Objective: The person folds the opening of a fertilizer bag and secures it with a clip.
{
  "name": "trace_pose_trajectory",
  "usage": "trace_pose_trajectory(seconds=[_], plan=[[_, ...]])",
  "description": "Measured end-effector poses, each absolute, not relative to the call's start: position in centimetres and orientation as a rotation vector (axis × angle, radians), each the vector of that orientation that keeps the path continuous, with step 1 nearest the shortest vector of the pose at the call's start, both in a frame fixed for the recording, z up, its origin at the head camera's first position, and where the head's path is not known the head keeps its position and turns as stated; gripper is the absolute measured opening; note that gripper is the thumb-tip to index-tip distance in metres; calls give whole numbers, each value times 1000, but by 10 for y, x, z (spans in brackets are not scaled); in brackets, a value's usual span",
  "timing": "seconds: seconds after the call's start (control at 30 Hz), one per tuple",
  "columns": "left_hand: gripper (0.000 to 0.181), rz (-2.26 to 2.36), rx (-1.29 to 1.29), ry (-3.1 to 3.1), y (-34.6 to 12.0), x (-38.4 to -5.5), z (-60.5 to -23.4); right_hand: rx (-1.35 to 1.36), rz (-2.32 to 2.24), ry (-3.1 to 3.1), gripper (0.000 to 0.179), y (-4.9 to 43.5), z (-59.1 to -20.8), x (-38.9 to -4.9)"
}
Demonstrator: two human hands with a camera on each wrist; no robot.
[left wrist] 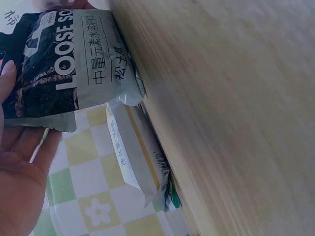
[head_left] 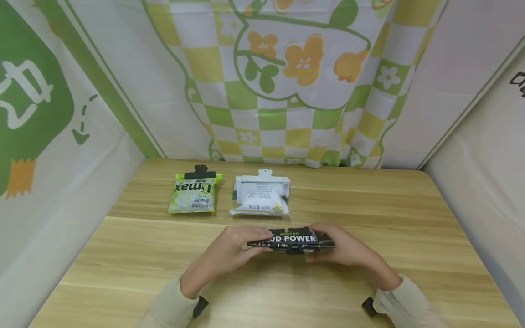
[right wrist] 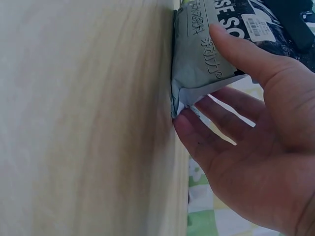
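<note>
Both hands hold a black and grey fertilizer bag (head_left: pixel 301 238) with white lettering, and its lower grey end (left wrist: pixel 93 64) is down at the tabletop. A black clip (head_left: pixel 294 249) bites its top edge. My left hand (head_left: pixel 231 246) grips the bag's left side up near the top, thumb on one face and fingers on the other. At the right side, my right hand (right wrist: pixel 261 132) holds the bag with the thumb on its printed face and fingertips round the lower edge near the table. Part of the left fingers is hidden behind the bag.
Behind stand two more bags on the wooden table (head_left: pixel 369 205): a yellow-green one (head_left: pixel 192 196) with a black clip, and a white one (head_left: pixel 262 198) with a white clip. A checkered curtain (head_left: pixel 287 123) hangs at the table's far edge.
</note>
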State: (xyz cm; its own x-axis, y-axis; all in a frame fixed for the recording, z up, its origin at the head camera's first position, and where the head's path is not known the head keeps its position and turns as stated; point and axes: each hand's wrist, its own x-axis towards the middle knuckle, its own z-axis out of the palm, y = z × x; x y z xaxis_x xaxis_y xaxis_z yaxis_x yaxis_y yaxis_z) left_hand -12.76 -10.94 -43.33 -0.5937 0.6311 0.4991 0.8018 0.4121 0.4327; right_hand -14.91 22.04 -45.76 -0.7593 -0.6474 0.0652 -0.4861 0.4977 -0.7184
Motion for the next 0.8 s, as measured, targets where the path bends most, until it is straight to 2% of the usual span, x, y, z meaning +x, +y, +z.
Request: trace_pose_trajectory(seconds=[0.37, 0.67, 0.8], plan=[[36, -1032, -1197, -2508, -109, -130, -433, -944, -1231, 2468, 45, 218, -461, -153], [30, -955, -1225, -2482, -107, -133, -432, -864, -1302, 2428, 37, 216, -460, -151], [28, -966, -1225, -2452, -102, -135, -431, -765, -1373, 2350, 39, 218, -460, -149]])
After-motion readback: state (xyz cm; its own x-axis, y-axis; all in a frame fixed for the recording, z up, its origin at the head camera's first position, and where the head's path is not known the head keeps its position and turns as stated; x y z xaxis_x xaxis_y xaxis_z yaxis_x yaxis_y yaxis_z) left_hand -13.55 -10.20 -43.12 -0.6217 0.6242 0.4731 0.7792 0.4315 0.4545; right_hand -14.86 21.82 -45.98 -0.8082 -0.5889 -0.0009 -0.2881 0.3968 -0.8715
